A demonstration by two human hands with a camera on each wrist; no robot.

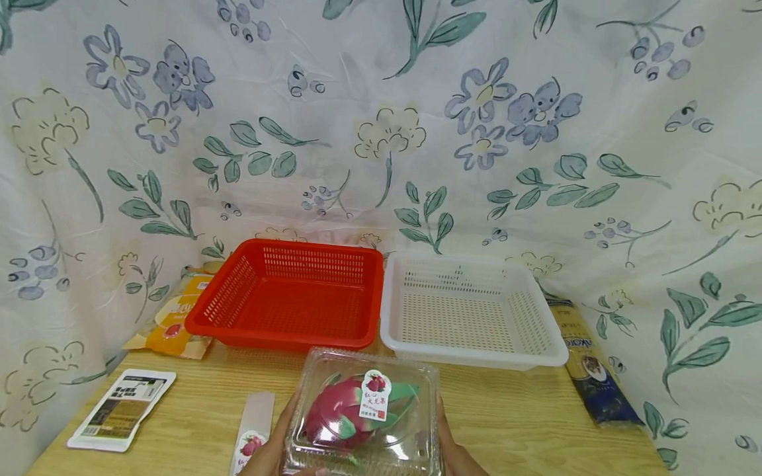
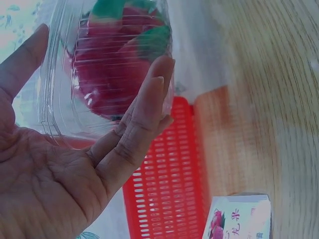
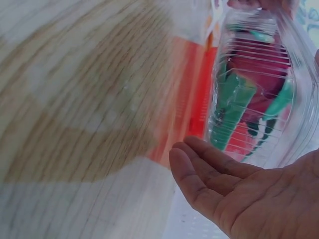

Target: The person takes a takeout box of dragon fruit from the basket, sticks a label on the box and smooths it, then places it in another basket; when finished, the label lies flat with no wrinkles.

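Left hand (image 1: 275, 444) at nine o'clock and right hand (image 1: 456, 449) at three clasp the clear box (image 1: 381, 433) over the bench (image 1: 506, 416), neither nearer; the red basket (image 1: 286, 340) lies towards eleven, the white basket (image 1: 476, 356) towards one.

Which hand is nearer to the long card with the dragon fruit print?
Left. The left hand is just right of the long card; the right hand is farther right, on the clear clamshell box's far side.

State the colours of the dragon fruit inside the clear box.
The dragon fruit is deep pink and green, shown best in the head view.
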